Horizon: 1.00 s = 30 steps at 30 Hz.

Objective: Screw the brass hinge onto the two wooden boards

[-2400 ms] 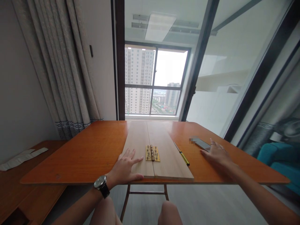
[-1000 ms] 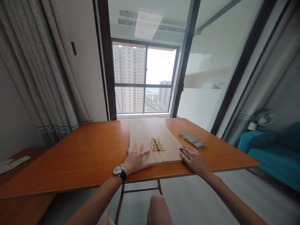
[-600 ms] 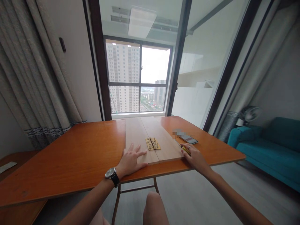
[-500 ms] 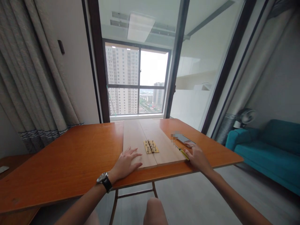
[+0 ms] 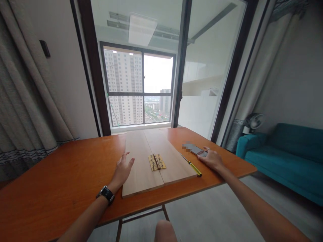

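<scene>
My left hand (image 5: 122, 170) is at the left edge of a pale wooden board (image 5: 137, 179), its fingers apart and holding nothing. A second pale board (image 5: 174, 171) lies against the first, with a thin seam between them. Across that seam rests an opened brass-coloured hinge (image 5: 156, 162) with several small dark screws on its leaves. My right hand (image 5: 212, 159) is closed on the near end of a grey smartphone (image 5: 195, 150), to the right of the boards. A yellow-and-black screwdriver (image 5: 194, 168) lies along the right board's edge, apart from my right hand.
The orange-brown wooden table (image 5: 75, 181) carries everything, its front edge close to my knee. A teal sofa (image 5: 285, 158) and a fan (image 5: 254, 121) stand at the right. Beyond the table are glass door panels and a window (image 5: 138, 90). A curtain (image 5: 22, 84) hangs at the left.
My left hand has moved left, from the board's surface to its left edge. My right hand has moved off the screwdriver and closed on the smartphone. The view has shifted slightly right.
</scene>
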### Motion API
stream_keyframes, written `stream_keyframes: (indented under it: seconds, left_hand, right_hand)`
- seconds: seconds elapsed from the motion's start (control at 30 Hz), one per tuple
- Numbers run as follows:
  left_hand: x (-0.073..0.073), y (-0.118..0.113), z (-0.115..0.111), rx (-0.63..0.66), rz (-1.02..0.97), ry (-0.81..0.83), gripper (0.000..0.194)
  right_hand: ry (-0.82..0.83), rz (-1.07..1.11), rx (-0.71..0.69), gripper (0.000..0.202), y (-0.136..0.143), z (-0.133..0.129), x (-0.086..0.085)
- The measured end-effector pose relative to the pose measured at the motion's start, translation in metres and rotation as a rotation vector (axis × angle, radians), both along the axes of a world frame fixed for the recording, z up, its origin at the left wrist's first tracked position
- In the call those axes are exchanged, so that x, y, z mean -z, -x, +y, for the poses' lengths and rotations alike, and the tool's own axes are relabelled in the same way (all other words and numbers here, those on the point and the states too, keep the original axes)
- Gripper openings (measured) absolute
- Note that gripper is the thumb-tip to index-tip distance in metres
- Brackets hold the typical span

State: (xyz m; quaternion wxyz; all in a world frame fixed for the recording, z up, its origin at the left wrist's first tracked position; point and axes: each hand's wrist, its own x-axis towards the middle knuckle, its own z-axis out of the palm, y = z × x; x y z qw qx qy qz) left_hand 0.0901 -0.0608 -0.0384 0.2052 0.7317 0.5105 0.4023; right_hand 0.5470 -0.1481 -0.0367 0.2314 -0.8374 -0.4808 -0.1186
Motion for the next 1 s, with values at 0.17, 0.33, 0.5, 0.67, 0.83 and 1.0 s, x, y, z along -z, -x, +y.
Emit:
stream_keyframes:
  seconds: [0.17,0.33,0.5,0.67,0.83,1.0]
  left_hand:
    - [0.003,-0.001,-0.002,-0.03,0.024,-0.059,0.048]
    - [0.0,-0.007,-0.01,0.024,0.146,-0.131,0.055]
    - [-0.001,-0.022,-0.013,0.085,0.2,-0.154,0.061]
    - [-0.002,-0.051,-0.014,0.119,0.251,-0.156,0.063]
    - [-0.002,-0.081,-0.013,0.114,0.297,-0.154,0.065]
    - [-0.005,-0.108,-0.009,0.154,0.332,-0.137,0.067]
  right_hand:
    - [0.011,0.012,0.193,0.077,-0.035,-0.029,-0.004]
    - [0.001,0.039,0.267,0.08,-0.054,-0.054,-0.013]
    - [-0.088,-0.002,0.085,0.073,-0.014,-0.051,-0.012]
    - [-0.018,0.044,-0.249,0.048,0.044,-0.039,0.01]
    - [-0.025,0.055,-0.241,0.053,0.048,-0.038,0.014]
    - [-0.036,0.043,-0.193,0.051,0.027,-0.044,0.01]
